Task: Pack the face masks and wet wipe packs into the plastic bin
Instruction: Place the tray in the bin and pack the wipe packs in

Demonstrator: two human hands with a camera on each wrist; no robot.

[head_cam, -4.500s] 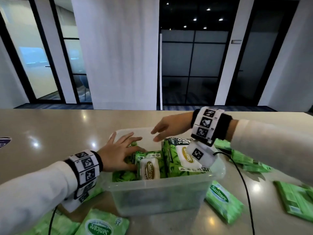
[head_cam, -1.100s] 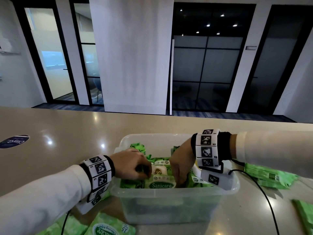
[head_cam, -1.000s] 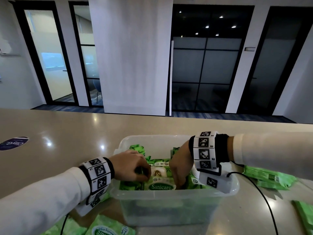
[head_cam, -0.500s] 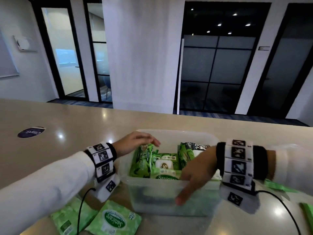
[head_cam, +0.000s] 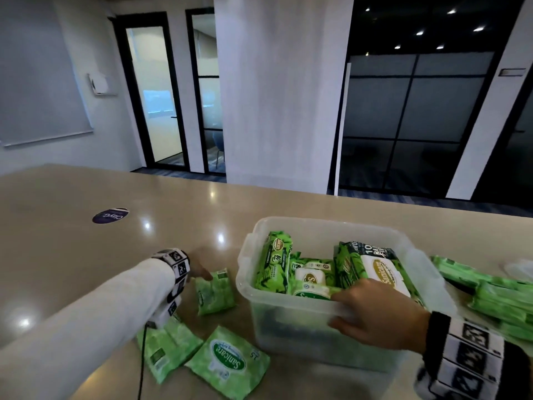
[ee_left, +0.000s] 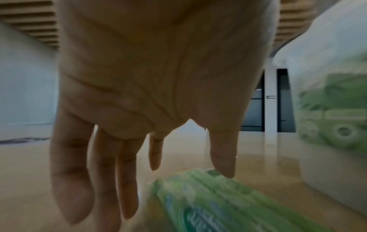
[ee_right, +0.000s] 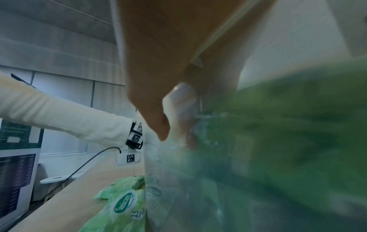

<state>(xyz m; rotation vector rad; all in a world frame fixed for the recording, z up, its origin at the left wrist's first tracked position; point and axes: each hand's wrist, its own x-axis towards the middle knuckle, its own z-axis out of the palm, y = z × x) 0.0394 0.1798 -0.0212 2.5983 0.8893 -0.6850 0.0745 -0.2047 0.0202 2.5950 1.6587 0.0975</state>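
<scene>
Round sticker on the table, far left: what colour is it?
The sticker is dark purple-blue with white lettering; the head view shows it best.

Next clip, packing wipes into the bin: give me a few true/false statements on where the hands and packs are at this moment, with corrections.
1. The right hand grips the near rim of the plastic bin. True.
2. The left hand is inside the bin. False: it is out over the table, reaching down to a small wipe pack left of the bin.
3. The left hand already grips that pack. False: its fingers hang straight, not closed on it.
4. Wipe packs stand upright in the bin, such as the tall pack at its left wall. True.
5. No packs remain outside the bin. False: a Sanicare 15 pack lies on the table in front.
</scene>
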